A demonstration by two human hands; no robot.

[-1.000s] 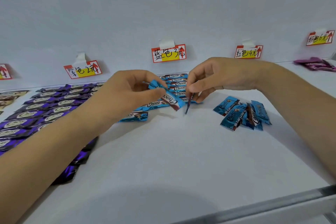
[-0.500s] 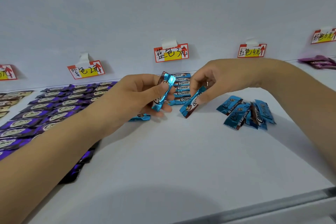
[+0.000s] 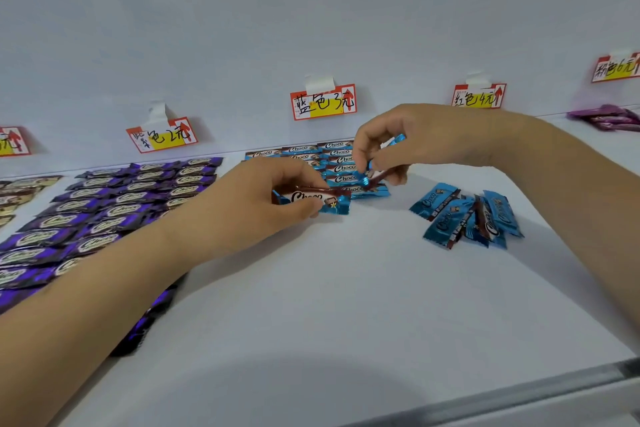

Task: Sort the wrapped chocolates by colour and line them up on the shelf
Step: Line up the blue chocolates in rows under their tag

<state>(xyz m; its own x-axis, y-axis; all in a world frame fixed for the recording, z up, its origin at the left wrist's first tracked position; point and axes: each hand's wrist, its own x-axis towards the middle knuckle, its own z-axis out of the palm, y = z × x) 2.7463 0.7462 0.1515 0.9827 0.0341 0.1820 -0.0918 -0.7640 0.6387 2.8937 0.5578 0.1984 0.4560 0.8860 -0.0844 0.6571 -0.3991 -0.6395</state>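
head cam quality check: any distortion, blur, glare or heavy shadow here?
Head view: wide-angle bend curves the shelf's front rail and stretches both forearms; light is soft and even, with a broad faint shadow at the near edge; foil glints on the blue chocolate in the left hand; the right hand's chocolate is slightly smeared; far-right purple wrappers look soft.

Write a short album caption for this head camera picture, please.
Left hand and right hand each hold a blue chocolate above the white shelf.

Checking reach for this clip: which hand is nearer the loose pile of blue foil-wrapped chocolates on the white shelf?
Right. The right hand hovers just left of and behind the loose pile of blue foil-wrapped chocolates; the left hand is farther left.
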